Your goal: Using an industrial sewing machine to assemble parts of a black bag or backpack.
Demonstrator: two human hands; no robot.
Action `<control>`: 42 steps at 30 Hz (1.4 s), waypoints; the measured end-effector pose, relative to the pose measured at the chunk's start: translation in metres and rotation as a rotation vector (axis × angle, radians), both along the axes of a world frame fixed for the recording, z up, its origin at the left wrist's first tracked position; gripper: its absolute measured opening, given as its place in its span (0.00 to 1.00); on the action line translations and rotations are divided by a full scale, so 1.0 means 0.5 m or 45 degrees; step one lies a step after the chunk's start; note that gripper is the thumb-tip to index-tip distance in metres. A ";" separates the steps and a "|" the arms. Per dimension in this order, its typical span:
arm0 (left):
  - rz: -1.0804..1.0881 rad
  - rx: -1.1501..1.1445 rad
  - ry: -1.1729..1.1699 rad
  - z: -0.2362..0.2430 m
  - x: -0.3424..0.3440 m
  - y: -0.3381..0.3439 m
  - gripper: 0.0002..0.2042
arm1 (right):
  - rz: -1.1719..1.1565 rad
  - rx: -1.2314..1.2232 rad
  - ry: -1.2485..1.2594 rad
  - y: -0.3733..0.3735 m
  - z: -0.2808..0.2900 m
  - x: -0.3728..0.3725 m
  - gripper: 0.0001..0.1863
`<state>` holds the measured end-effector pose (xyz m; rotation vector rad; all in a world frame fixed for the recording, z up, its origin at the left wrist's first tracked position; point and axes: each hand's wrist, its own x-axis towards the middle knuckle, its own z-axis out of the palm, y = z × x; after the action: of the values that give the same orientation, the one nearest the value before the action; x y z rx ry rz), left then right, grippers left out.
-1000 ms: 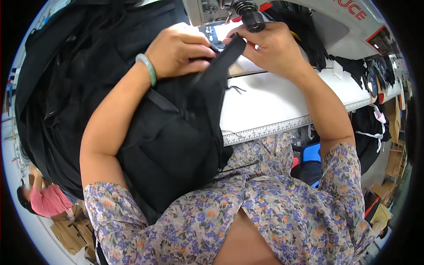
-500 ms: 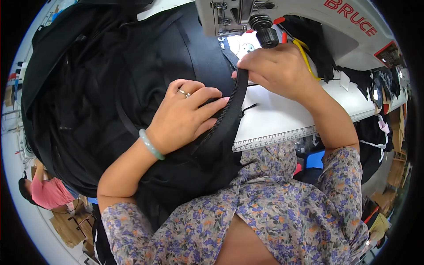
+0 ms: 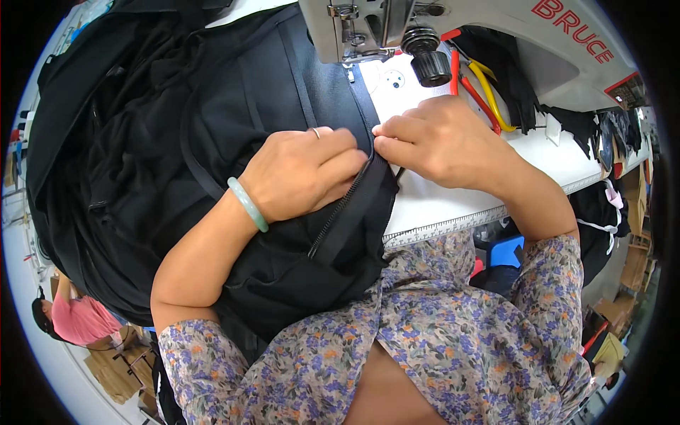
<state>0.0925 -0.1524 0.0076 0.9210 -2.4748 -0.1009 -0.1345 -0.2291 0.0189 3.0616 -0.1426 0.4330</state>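
Note:
A large black garment (image 3: 234, 106) lies bunched across the table, with a black zipper (image 3: 333, 219) running along its right edge. My left hand (image 3: 304, 173) rests on the cloth, its fingers curled and closed on the garment beside the zipper teeth. Just to its right, my right hand (image 3: 443, 142) pinches the zipper's edge between thumb and forefinger. Both sets of fingertips are close together, and the thumb of my left hand is partly hidden. Above them, the zipper's upper end runs up under the needle area of a sewing machine (image 3: 329, 35).
Right of the machine's black knob (image 3: 432, 67) lie red-handled and yellow-handled tools (image 3: 489, 95). A measuring tape strip (image 3: 453, 228) lines the table's front edge. Black cloth scraps (image 3: 574, 124) sit at the right. A person in pink (image 3: 81, 319) is at far left.
My right hand has moved down along the zipper, away from the machine. My left hand's spread fingers have curled in, and the garment edge has shifted slightly.

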 end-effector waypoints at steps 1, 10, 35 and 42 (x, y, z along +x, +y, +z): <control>-0.005 0.007 0.014 0.003 -0.003 0.003 0.16 | 0.002 0.023 -0.010 0.001 0.002 -0.001 0.09; 0.284 0.207 -0.210 0.003 -0.008 0.012 0.29 | -0.045 0.080 -0.031 0.004 -0.004 0.000 0.09; 0.355 0.478 -0.590 0.065 -0.045 0.119 0.28 | -0.370 0.284 -0.201 -0.040 -0.042 0.038 0.18; 0.349 0.028 -0.125 -0.047 -0.029 0.056 0.06 | -0.271 0.171 -0.429 -0.056 -0.053 0.019 0.16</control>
<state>0.0782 -0.1246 -0.0157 1.2918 -2.4121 0.0104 -0.1248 -0.2573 -0.0076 3.0247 -0.5231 0.9536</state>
